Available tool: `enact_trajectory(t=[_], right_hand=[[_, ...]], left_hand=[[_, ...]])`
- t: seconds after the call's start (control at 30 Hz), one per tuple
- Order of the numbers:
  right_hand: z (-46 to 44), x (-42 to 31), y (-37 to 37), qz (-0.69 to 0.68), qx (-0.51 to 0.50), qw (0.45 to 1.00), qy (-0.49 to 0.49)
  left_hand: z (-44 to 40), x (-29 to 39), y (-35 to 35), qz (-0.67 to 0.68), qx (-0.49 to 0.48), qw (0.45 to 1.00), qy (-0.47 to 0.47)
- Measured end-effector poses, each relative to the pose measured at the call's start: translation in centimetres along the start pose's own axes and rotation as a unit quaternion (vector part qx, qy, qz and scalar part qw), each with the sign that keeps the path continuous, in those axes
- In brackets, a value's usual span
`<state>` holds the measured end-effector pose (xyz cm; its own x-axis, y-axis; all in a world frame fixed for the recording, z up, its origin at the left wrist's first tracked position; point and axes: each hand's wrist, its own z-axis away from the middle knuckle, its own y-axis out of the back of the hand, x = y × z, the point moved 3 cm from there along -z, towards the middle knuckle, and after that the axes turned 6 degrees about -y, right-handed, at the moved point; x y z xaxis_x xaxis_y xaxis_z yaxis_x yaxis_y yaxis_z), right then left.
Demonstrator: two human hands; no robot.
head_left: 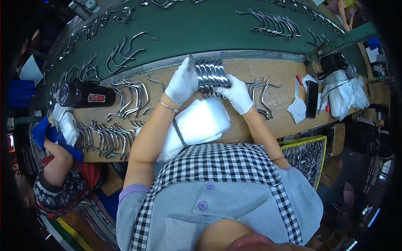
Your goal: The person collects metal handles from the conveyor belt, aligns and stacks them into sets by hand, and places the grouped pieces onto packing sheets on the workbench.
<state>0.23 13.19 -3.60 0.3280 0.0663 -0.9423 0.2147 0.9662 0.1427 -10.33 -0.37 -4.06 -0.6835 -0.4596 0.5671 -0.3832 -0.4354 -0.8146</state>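
Note:
In white gloves, my left hand (183, 84) and my right hand (238, 94) grip a row of shiny bent chrome metal bars (210, 74) from its two sides. The bars lie tightly side by side, just above the bench's back edge. My left hand presses along the left side with its fingers pointing up, while my right thumb rests on the lower right corner. Below the bars, close to my body, is a stack of clear plastic bags (201, 119) with a dark band across it.
More bent bars (130, 98) lie left on the wooden bench (251, 129). A dark flask (86, 94), a phone (311, 99) and plastic bags (341, 94) flank me. Beyond runs a green belt (188, 33) carrying bars. A co-worker's arm (58, 154) is at left.

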Motion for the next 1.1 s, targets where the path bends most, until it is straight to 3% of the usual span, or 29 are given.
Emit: enact_trajectory(t=[0.27,0.37,0.43,0.5,0.57,0.63,0.7,0.77,0.8,0.9,0.97,1.0,1.03,1.07,1.1], right_hand=[[-0.2,-1.0,0.1,0.130,0.004,0.991,0.030],[0.4,-2.4,1.0,0.249,0.070,0.966,-0.017],[0.9,-4.1,1.3,0.306,0.243,0.890,0.237],[-0.2,-5.0,-1.0,0.383,0.154,0.845,0.342],[-0.9,-5.0,-3.8,0.494,0.154,0.767,0.379],[-3.1,-6.1,-4.0,0.492,0.152,0.776,0.364],[-5.2,-6.5,-4.3,0.569,0.017,0.809,0.145],[-7.8,-5.6,-4.2,0.518,0.055,0.841,0.147],[-8.6,-6.1,-4.2,0.504,0.042,0.857,0.101],[-9.4,-6.9,-4.5,0.508,0.027,0.858,0.071],[-8.0,-6.5,-4.6,0.503,0.028,0.860,0.081],[-6.6,-6.4,-4.6,0.524,0.021,0.835,0.166],[-5.2,-6.2,-4.6,0.542,0.011,0.802,0.251],[-3.6,-5.4,-4.4,0.509,0.061,0.798,0.318],[-2.8,-4.8,-4.3,0.508,0.055,0.800,0.314]], left_hand=[[-0.5,0.0,-0.6,0.033,0.021,0.999,0.035],[-0.4,-0.3,-0.5,0.084,0.008,0.994,0.070],[-0.4,-0.3,-0.6,0.077,-0.010,0.993,0.085],[-0.2,-0.6,-1.1,0.083,-0.012,0.994,0.074],[-0.1,-0.9,-1.6,0.091,-0.012,0.994,0.054],[-0.2,-1.1,-1.3,0.077,-0.002,0.997,0.022],[-0.1,-1.2,-1.7,0.065,0.023,0.997,0.017],[0.1,-1.2,-1.5,0.044,0.043,0.998,0.019],[-0.1,-1.3,-1.3,0.069,0.028,0.997,0.034],[-0.1,-1.1,-1.9,0.072,-0.022,0.995,0.058],[0.2,-0.7,-2.3,0.097,0.025,0.995,0.021],[-0.1,-0.9,-1.9,0.354,-0.075,0.931,0.045],[0.0,-0.7,-2.4,0.561,-0.159,0.803,0.127],[-0.3,-1.0,-1.6,0.363,-0.095,0.925,0.063],[-0.3,-1.0,-1.2,0.144,-0.023,0.989,-0.001]])
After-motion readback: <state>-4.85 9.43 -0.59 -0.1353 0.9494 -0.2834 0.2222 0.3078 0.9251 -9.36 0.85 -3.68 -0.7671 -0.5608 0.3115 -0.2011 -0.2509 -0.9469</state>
